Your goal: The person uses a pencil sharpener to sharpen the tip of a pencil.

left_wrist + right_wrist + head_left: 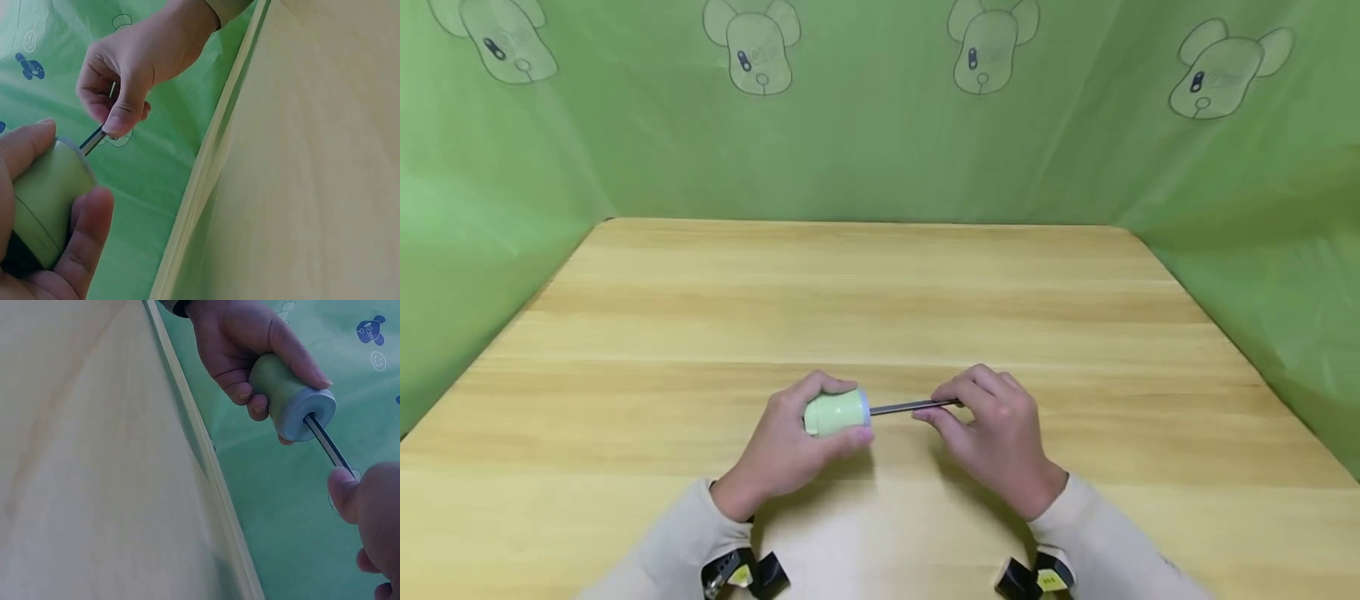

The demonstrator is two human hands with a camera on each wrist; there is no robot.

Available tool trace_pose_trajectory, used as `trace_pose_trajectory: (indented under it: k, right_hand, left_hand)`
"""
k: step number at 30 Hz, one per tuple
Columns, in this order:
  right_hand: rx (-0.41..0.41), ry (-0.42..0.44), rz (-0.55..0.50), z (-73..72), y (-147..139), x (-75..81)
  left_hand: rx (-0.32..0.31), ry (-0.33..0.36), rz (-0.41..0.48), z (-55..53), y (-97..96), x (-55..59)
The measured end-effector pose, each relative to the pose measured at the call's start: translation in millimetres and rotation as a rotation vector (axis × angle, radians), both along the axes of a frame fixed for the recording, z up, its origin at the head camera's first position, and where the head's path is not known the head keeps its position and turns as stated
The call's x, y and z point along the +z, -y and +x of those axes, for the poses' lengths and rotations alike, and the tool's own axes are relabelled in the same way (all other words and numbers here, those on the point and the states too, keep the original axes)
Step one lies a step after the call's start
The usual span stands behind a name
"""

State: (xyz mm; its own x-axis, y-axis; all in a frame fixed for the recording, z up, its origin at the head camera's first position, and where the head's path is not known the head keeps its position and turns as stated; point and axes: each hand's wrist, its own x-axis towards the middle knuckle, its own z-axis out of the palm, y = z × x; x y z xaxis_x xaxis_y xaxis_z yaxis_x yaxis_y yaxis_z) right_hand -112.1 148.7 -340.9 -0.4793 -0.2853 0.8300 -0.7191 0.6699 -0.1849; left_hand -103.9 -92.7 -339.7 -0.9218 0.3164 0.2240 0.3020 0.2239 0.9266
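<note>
My left hand (793, 437) grips a light green pencil sharpener (835, 413), a short cylinder with a pale blue end face. Its round hole (310, 419) sits in that face and points toward the right hand. A thin dark pencil (891, 408) with a light stripe along it has one end in the hole. Thumb and fingers of my right hand (996, 429) pinch the pencil's other end. In the left wrist view the sharpener (47, 194) lies between thumb and fingers, and the tip inside it is hidden.
Both hands are over the front middle of a wooden table (865, 300). A green curtain (872, 150) printed with bear heads hangs behind the table and along its sides. Black wrist devices (767, 575) sit at both cuffs.
</note>
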Motion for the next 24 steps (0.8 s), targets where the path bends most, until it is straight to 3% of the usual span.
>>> trace_pose_trajectory:
  k: [4,7,11,16,21,24]
  right_hand:
    - [0.048,0.001,-0.017,-1.3,-2.0,-4.4]
    - [0.081,0.011,-0.012,-2.2,-2.2,-2.6]
    - [0.095,0.107,0.011,-0.4,-2.0,-0.2]
    - [0.044,0.26,0.056,2.4,0.5,2.2]
    - [-0.006,0.154,0.075,3.1,2.2,2.7]
    - [0.006,0.109,0.067,3.6,2.3,2.2]
  left_hand:
    - [-0.015,0.024,0.002,-0.3,0.4,-0.4]
    - [-0.029,-0.004,-0.019,-1.5,1.0,0.0]
    - [-0.037,-0.067,-0.048,-2.2,1.7,-0.8]
    - [-0.036,-0.122,-0.061,-1.6,2.8,-0.6]
    - [-0.019,-0.09,-0.052,-0.6,2.5,0.1]
    - [-0.005,-0.045,-0.045,0.5,2.1,-0.8]
